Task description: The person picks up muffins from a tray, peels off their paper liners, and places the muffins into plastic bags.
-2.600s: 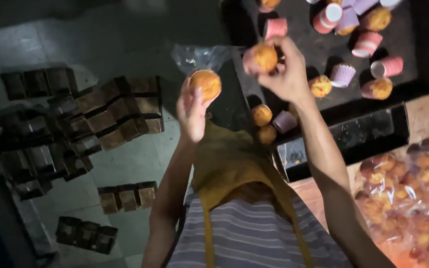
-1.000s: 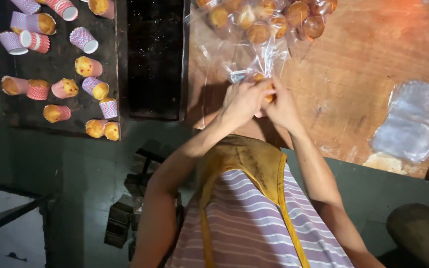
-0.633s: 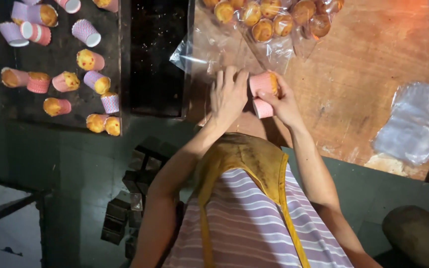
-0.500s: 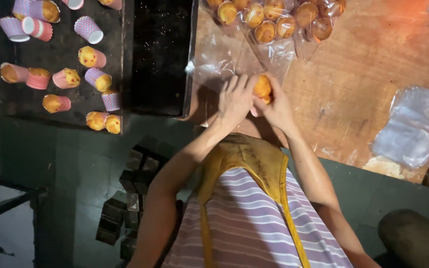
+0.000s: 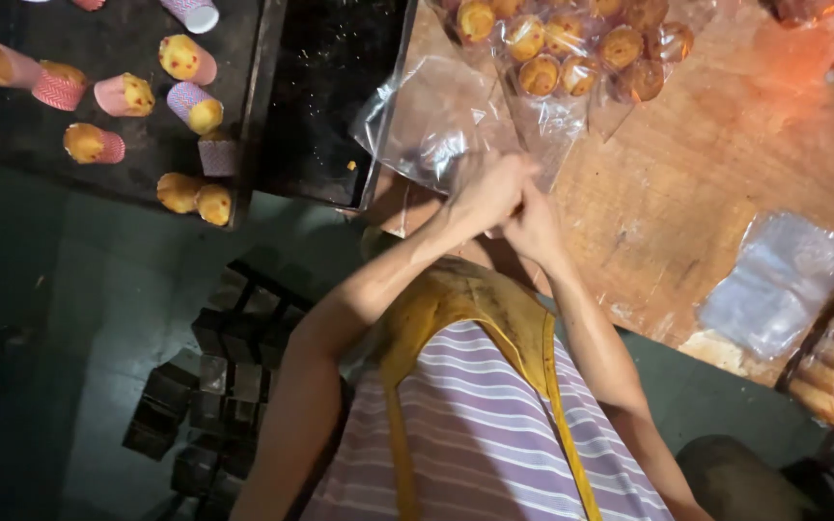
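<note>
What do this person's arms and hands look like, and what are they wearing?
Both arms are bare to the shoulder, with no sleeves, gloves, rings or watch showing on the left hand or right hand. They wear a white-and-purple striped top under a stained mustard-yellow apron.

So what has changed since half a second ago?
The muffin seen at the right hand is out of sight now. Both hands have closed together, the left hand at the clear bag. The dark tray and packed muffins stayed.
</note>
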